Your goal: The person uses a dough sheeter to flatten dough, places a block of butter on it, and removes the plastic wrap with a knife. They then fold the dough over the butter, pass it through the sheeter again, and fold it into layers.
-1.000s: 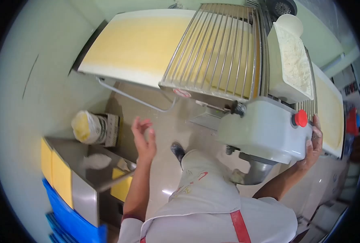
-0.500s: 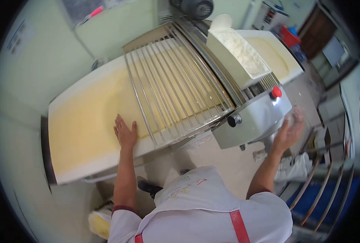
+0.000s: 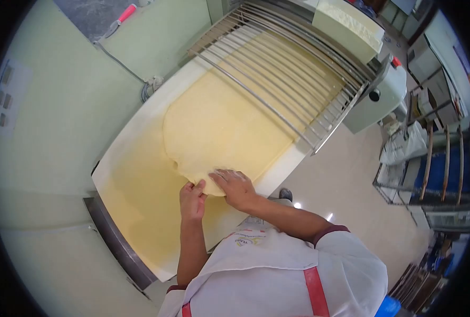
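Long white conveyor belt (image 3: 134, 153) of a dough-sheeting machine, running diagonally from lower left to upper right, dark metal end edge (image 3: 116, 240) at the near end. Thin pale-yellow sheet of dough (image 3: 229, 127) lies flat on the belt, near edge rounded, far part passing under a tilted guard of metal rods (image 3: 288, 68). Belt surface beside the dough looks yellowish, dusted.

The dough sheet (image 3: 229, 127) runs hidden under the wire guard (image 3: 288, 68); its near edge is covered by both hands.

Pale yellow dough sheet (image 3: 224, 127), white apron (image 3: 277, 274) with red straps (image 3: 314, 290).
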Available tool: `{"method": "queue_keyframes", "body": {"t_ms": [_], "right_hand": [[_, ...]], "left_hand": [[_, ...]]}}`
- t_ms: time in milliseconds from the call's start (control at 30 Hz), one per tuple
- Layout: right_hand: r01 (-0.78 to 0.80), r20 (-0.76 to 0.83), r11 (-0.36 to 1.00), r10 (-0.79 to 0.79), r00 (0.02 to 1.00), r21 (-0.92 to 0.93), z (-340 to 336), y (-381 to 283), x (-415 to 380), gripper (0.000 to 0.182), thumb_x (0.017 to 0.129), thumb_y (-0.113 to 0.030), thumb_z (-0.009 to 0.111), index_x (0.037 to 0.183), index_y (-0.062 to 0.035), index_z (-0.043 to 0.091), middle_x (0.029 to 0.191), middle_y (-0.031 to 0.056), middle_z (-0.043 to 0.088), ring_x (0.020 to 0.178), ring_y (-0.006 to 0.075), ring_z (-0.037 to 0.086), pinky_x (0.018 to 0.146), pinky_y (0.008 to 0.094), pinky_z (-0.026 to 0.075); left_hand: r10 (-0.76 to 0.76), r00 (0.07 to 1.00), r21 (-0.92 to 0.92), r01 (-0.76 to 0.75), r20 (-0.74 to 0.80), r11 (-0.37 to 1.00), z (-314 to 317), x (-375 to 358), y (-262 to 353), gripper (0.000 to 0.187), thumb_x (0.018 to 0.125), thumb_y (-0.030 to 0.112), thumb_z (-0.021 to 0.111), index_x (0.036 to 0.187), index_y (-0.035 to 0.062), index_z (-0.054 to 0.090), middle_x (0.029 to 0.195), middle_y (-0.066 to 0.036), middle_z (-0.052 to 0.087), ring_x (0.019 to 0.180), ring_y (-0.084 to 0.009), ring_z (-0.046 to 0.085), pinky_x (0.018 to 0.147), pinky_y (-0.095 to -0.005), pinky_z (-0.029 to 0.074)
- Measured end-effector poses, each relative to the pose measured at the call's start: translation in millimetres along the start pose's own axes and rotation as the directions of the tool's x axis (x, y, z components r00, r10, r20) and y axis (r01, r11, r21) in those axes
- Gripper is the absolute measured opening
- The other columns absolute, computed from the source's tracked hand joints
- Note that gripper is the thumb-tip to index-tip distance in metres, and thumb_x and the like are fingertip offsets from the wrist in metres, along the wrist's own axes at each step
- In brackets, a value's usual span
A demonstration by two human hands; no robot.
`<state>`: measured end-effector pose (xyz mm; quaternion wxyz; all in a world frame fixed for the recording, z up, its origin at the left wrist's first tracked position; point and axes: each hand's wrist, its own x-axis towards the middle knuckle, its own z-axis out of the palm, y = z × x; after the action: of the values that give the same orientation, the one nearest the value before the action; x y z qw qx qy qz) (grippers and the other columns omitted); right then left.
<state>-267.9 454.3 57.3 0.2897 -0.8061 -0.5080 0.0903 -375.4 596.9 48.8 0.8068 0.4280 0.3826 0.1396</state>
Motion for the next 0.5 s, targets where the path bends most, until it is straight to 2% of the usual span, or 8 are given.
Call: {"method": "queue_keyframes", "body": {"t_ms": [133, 200, 267, 333, 367, 400, 433, 500], "right_hand": [[-0.032, 0.330, 0.990, -0.015, 0.944, 0.137, 14.9, -29.7, 10.8, 0.045, 0.081, -0.004, 0.050, 0.126, -0.0035, 0.053, 0.117, 0.0143, 0.063, 0.101, 0.0316, 0.064, 0.079, 0.0431, 0.053], [0.058, 0.283, 0.984, -0.105, 0.953, 0.171, 27.7, -52.3, 7.6, 0.036, 0.080, -0.004, 0.051, 0.116, -0.0037, 0.058, 0.101, 0.0153, 0.065, 0.091, 0.0327, 0.065, 0.073, 0.0442, 0.053], [0.118, 0.325, 0.972, -0.180, 0.928, 0.201, 27.8, -71.5, 6.8, 0.034, 0.079, -0.004, 0.052, 0.113, -0.0038, 0.061, 0.095, 0.0172, 0.066, 0.088, 0.0336, 0.066, 0.071, 0.0440, 0.052], [0.064, 0.284, 0.935, -0.170, 0.944, 0.348, 17.3, -80.8, 9.4, 0.036, 0.079, -0.002, 0.054, 0.113, -0.0030, 0.062, 0.099, 0.0186, 0.067, 0.090, 0.0339, 0.066, 0.073, 0.0438, 0.053], [0.040, 0.263, 0.906, -0.165, 0.951, 0.421, 13.2, -81.3, 10.4, 0.036, 0.078, -0.002, 0.055, 0.113, -0.0025, 0.063, 0.101, 0.0194, 0.067, 0.091, 0.0341, 0.066, 0.074, 0.0437, 0.053], [0.028, 0.216, 0.858, -0.161, 0.963, 0.513, 10.8, -77.0, 13.1, 0.036, 0.079, -0.001, 0.055, 0.114, -0.0033, 0.063, 0.104, 0.0192, 0.067, 0.094, 0.0329, 0.066, 0.077, 0.0428, 0.053], [0.018, 0.169, 0.801, -0.148, 0.974, 0.598, 8.0, -68.9, 16.0, 0.037, 0.079, 0.001, 0.056, 0.115, -0.0040, 0.063, 0.106, 0.0190, 0.066, 0.096, 0.0318, 0.066, 0.081, 0.0420, 0.053], [0.012, 0.065, 0.656, -0.093, 0.993, 0.755, -5.7, -49.5, 12.8, 0.037, 0.079, 0.003, 0.058, 0.115, -0.0052, 0.065, 0.110, 0.0183, 0.066, 0.099, 0.0300, 0.066, 0.085, 0.0397, 0.053]], "left_hand": [[-0.314, 0.948, -0.089, 0.309, -0.046, 0.947, -79.4, -13.8, 32.5, 0.032, 0.095, 0.030, 0.057, 0.110, 0.0013, 0.058, 0.097, -0.007, 0.067, 0.086, -0.0183, 0.066, 0.078, -0.0325, 0.055], [-0.268, 0.947, -0.357, 0.315, 0.176, 0.879, -135.2, 22.6, 48.0, 0.046, 0.097, 0.040, 0.050, 0.120, 0.0004, 0.056, 0.108, -0.009, 0.066, 0.095, -0.0221, 0.065, 0.085, -0.0360, 0.053], [-0.139, 0.892, -0.364, 0.313, 0.430, 0.877, -284.6, 127.0, 32.7, 0.046, 0.095, 0.039, 0.055, 0.121, 0.0009, 0.055, 0.113, -0.011, 0.064, 0.101, -0.0236, 0.063, 0.088, -0.0387, 0.052], [-0.213, 0.976, 0.001, 0.213, -0.043, 0.977, -199.1, 105.1, 98.3, 0.048, 0.091, 0.031, 0.064, 0.123, -0.0028, 0.051, 0.108, -0.012, 0.064, 0.102, -0.0241, 0.061, 0.091, -0.0407, 0.050], [-0.172, 0.977, 0.276, 0.202, -0.129, 0.940, -224.7, 117.7, 110.9, 0.050, 0.089, 0.030, 0.066, 0.123, -0.0040, 0.051, 0.108, -0.013, 0.064, 0.101, -0.0239, 0.062, 0.090, -0.0402, 0.050], [-0.110, 0.975, 0.531, 0.199, -0.195, 0.824, -246.0, 131.9, 123.0, 0.052, 0.087, 0.029, 0.069, 0.123, -0.0053, 0.051, 0.108, -0.013, 0.064, 0.100, -0.0237, 0.062, 0.089, -0.0398, 0.050], [0.212, 0.929, 0.752, 0.096, -0.303, 0.653, -228.6, 117.4, 140.7, 0.052, 0.085, 0.027, 0.070, 0.120, -0.0073, 0.053, 0.107, -0.015, 0.064, 0.098, -0.0249, 0.062, 0.088, -0.0392, 0.049], [0.270, 0.949, 0.984, 0.132, -0.161, 0.120, -151.4, 80.6, 207.1, 0.045, 0.084, 0.025, 0.070, 0.115, -0.0056, 0.058, 0.108, -0.018, 0.064, 0.098, -0.0264, 0.061, 0.084, -0.0398, 0.048]]}}
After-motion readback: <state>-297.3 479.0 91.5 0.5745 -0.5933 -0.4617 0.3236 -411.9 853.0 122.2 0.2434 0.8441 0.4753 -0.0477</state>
